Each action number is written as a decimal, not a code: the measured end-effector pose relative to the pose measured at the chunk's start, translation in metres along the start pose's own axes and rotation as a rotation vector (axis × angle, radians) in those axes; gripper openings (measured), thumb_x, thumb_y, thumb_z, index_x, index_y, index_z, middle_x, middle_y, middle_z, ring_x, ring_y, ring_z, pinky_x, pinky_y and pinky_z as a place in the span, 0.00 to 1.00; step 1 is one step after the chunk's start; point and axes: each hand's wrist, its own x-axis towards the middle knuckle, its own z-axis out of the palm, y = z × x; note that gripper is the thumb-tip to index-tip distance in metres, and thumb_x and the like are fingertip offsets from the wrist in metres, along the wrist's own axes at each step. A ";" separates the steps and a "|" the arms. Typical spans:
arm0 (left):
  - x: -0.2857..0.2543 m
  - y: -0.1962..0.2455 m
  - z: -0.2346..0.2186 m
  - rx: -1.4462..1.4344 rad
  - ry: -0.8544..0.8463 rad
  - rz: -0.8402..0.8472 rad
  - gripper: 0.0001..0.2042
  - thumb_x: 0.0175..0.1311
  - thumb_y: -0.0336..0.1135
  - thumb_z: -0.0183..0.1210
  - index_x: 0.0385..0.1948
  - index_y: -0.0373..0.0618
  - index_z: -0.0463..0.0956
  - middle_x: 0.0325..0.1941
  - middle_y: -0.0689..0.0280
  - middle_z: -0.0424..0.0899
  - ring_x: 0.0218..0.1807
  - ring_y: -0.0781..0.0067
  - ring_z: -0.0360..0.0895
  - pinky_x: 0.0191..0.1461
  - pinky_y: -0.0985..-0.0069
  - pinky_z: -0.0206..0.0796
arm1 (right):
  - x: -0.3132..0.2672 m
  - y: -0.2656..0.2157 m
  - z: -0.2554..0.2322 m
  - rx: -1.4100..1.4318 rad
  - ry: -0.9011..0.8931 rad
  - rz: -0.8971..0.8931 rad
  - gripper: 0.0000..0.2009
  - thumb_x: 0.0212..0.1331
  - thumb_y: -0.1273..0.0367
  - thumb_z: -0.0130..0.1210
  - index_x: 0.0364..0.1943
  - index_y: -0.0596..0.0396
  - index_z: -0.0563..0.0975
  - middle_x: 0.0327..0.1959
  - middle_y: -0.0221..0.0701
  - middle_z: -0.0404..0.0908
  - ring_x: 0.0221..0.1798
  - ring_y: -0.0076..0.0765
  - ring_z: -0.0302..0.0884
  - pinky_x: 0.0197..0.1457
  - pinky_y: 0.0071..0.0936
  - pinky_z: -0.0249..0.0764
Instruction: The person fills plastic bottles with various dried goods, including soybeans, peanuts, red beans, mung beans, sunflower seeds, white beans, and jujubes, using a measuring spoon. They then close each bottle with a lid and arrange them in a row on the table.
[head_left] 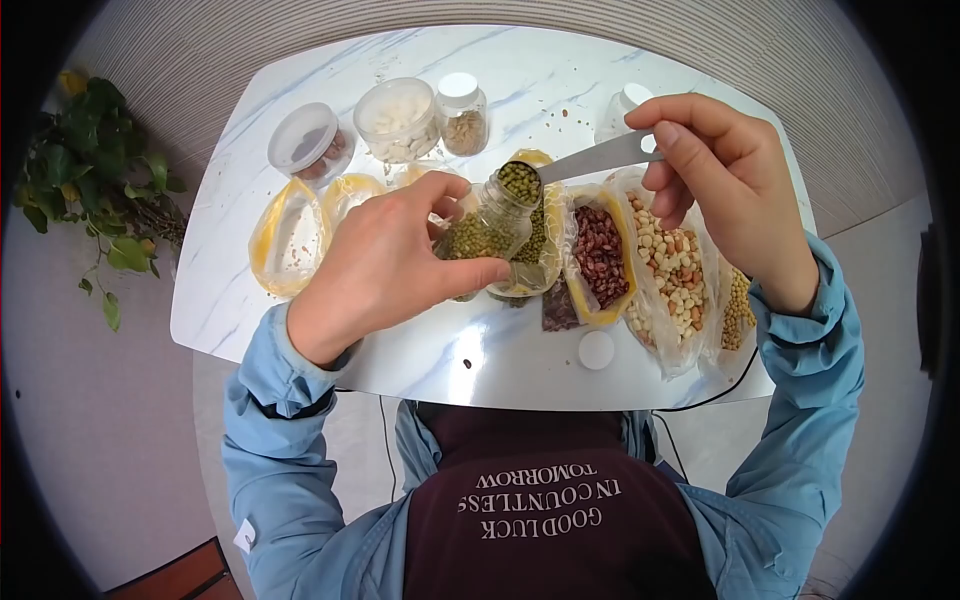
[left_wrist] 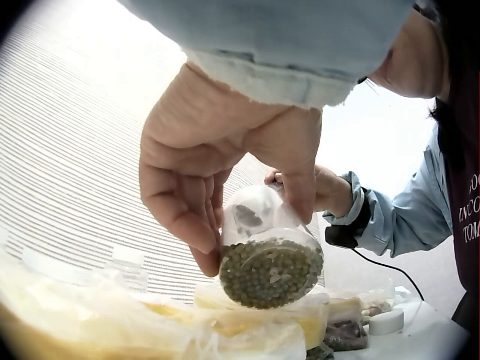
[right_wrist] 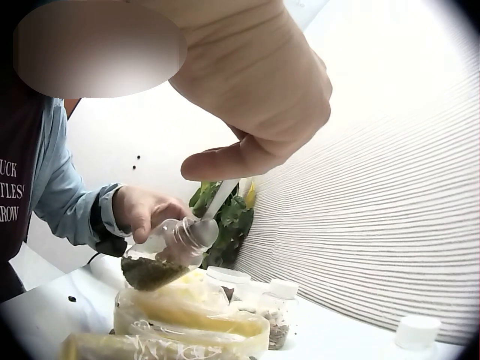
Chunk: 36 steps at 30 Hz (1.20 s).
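My left hand point(head_left: 385, 260) grips a clear jar point(head_left: 483, 232) part full of green mung beans, thumb on the near side and fingers on the far side. The jar is tilted, its mouth toward the right; in the left wrist view beans point(left_wrist: 270, 274) lie against its base. My right hand point(head_left: 735, 185) pinches the handle of a metal spoon point(head_left: 600, 157) between thumb and fingers. Heaped with mung beans, the spoon's bowl point(head_left: 519, 182) is at the jar's mouth. Below the jar is an open bag of mung beans point(head_left: 537, 235), partly hidden.
To the right stand bags of red beans point(head_left: 600, 255), mixed nuts or beans point(head_left: 672, 270) and yellow beans point(head_left: 738, 310). A white lid point(head_left: 596, 350) lies near the front edge. Tubs point(head_left: 398, 115) and a capped jar point(head_left: 462, 125) stand behind; an open yellow-edged bag point(head_left: 262, 245) is left.
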 end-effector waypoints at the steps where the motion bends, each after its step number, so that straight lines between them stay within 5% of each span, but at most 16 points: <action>1: 0.000 0.000 0.000 0.002 0.000 0.000 0.33 0.42 0.46 0.72 0.49 0.35 0.72 0.41 0.56 0.80 0.42 0.60 0.80 0.40 0.70 0.74 | -0.001 -0.002 0.002 -0.035 0.003 -0.034 0.10 0.66 0.71 0.47 0.42 0.60 0.78 0.22 0.26 0.77 0.20 0.14 0.73 0.22 0.13 0.71; 7: 0.001 -0.003 0.002 -0.008 0.016 0.015 0.32 0.43 0.45 0.72 0.49 0.36 0.73 0.41 0.58 0.80 0.42 0.62 0.79 0.41 0.71 0.73 | -0.011 -0.013 0.010 -0.540 0.055 -0.441 0.09 0.64 0.77 0.48 0.45 0.62 0.77 0.23 0.29 0.78 0.21 0.19 0.75 0.24 0.14 0.71; 11: -0.001 -0.003 0.001 -0.041 0.066 0.038 0.33 0.42 0.44 0.73 0.50 0.35 0.71 0.41 0.59 0.80 0.41 0.65 0.78 0.41 0.73 0.73 | -0.015 -0.021 0.009 -0.714 -0.037 -0.720 0.12 0.56 0.82 0.50 0.45 0.63 0.77 0.21 0.35 0.77 0.20 0.32 0.76 0.22 0.21 0.69; 14: 0.001 -0.007 0.002 -0.064 0.104 0.100 0.35 0.42 0.48 0.72 0.49 0.32 0.71 0.40 0.52 0.81 0.39 0.59 0.82 0.40 0.70 0.74 | -0.018 -0.025 0.006 -0.774 -0.083 -0.834 0.14 0.53 0.84 0.51 0.45 0.64 0.77 0.21 0.38 0.77 0.19 0.36 0.75 0.21 0.23 0.68; 16: 0.001 -0.008 0.002 -0.084 0.089 0.093 0.33 0.43 0.43 0.73 0.51 0.34 0.70 0.41 0.58 0.80 0.39 0.67 0.79 0.39 0.75 0.73 | -0.017 -0.020 0.002 -0.815 -0.060 -0.914 0.14 0.53 0.84 0.51 0.45 0.64 0.76 0.22 0.39 0.77 0.20 0.36 0.76 0.21 0.23 0.69; 24: -0.003 -0.011 -0.003 -0.137 0.128 0.070 0.32 0.45 0.41 0.72 0.52 0.36 0.70 0.43 0.60 0.80 0.40 0.69 0.79 0.37 0.76 0.73 | 0.001 0.008 -0.001 -0.766 0.117 -0.726 0.15 0.56 0.83 0.51 0.47 0.58 0.77 0.26 0.34 0.80 0.27 0.28 0.81 0.27 0.21 0.75; 26: -0.003 -0.014 -0.005 -0.180 0.133 0.065 0.34 0.45 0.46 0.71 0.52 0.35 0.69 0.44 0.57 0.79 0.45 0.62 0.80 0.40 0.70 0.73 | 0.003 0.024 0.003 -0.761 0.041 -0.667 0.16 0.52 0.81 0.53 0.46 0.57 0.76 0.29 0.37 0.80 0.29 0.35 0.81 0.30 0.26 0.76; 28: -0.002 -0.012 -0.006 -0.259 0.171 0.140 0.33 0.45 0.43 0.72 0.52 0.36 0.68 0.45 0.58 0.79 0.47 0.64 0.79 0.43 0.71 0.73 | 0.005 0.040 0.012 -0.727 -0.022 -0.641 0.14 0.49 0.79 0.55 0.43 0.58 0.76 0.30 0.39 0.80 0.31 0.41 0.80 0.31 0.32 0.75; 32: 0.000 -0.018 0.000 -0.423 0.308 0.377 0.31 0.46 0.37 0.72 0.53 0.39 0.66 0.48 0.60 0.78 0.50 0.68 0.78 0.50 0.73 0.71 | 0.008 0.053 0.025 -0.876 -0.206 -0.616 0.15 0.49 0.74 0.53 0.44 0.56 0.74 0.27 0.33 0.76 0.29 0.40 0.78 0.30 0.31 0.75; 36: 0.000 -0.013 -0.001 -0.445 0.358 0.409 0.31 0.47 0.35 0.71 0.52 0.39 0.65 0.50 0.60 0.76 0.51 0.68 0.77 0.53 0.73 0.70 | 0.012 0.063 0.038 -0.950 -0.264 -0.787 0.17 0.45 0.77 0.54 0.44 0.57 0.74 0.24 0.29 0.72 0.26 0.36 0.74 0.26 0.29 0.72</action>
